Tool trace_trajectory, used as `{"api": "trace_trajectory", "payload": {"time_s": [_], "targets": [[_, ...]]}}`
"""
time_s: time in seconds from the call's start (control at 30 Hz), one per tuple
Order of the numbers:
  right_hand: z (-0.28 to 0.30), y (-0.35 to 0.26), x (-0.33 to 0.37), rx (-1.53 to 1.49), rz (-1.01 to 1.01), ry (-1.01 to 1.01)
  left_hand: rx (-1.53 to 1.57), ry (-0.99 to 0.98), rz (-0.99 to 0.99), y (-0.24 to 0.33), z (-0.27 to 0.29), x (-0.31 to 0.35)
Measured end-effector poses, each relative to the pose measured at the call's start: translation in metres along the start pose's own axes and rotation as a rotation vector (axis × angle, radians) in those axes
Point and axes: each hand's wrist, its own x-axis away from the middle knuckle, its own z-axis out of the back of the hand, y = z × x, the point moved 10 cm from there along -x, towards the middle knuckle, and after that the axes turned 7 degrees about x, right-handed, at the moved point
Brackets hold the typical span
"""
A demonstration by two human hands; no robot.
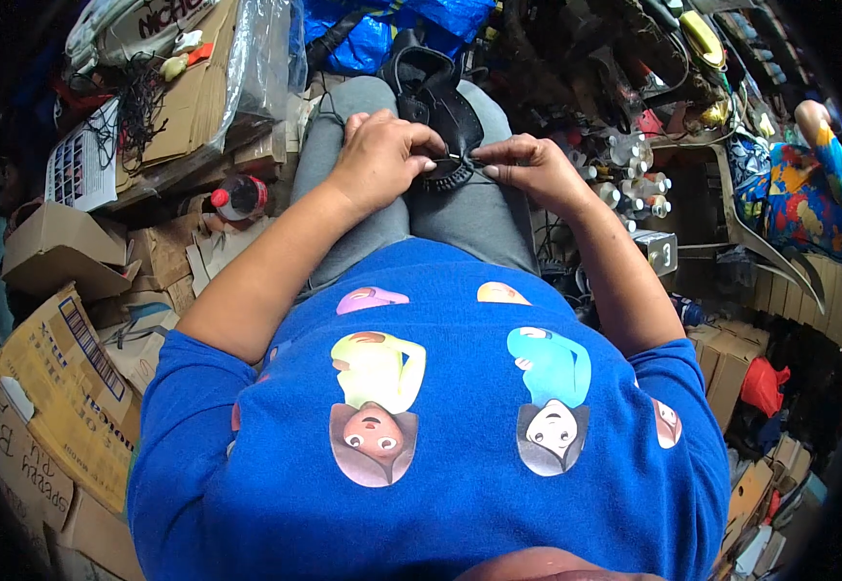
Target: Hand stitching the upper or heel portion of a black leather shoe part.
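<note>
A black shoe (447,108) lies between my grey-trousered thighs, its toe toward me and its opening at the far end. A row of coarse stitches or ridges (448,178) curves round the toe edge. At the left of the toe, my left hand (380,157) has thumb and forefinger closed in a pinch, beside a small pale sliver (454,152) I cannot identify. My right hand (540,170) pinches at the toe's right side, where a thin dark thread seems to run at the fingertips. What each pinch holds is partly hidden.
On the left are flattened cardboard (184,116), a cola bottle with a red cap (239,198) and an open carton (68,247). Several small bottles (634,174) crowd the right, near a curved metal piece (789,266). A blue bag (353,44) sits beyond my knees.
</note>
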Motion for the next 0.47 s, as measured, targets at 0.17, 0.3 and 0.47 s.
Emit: {"api": "trace_trajectory", "payload": {"time_s": [0.17, 0.3, 0.47], "targets": [[-0.009, 0.01, -0.001, -0.225, -0.102, 0.027, 0.072, -0.079, 0.274, -0.014, -0.015, -0.004], [-0.005, 0.007, -0.011, -0.136, -0.098, 0.003, 0.159, -0.174, 0.316, -0.013, -0.025, -0.015], [0.0, 0.006, -0.015, 0.134, -0.183, -0.059, -0.175, -0.19, 0.012, 0.021, -0.014, -0.03]]}}
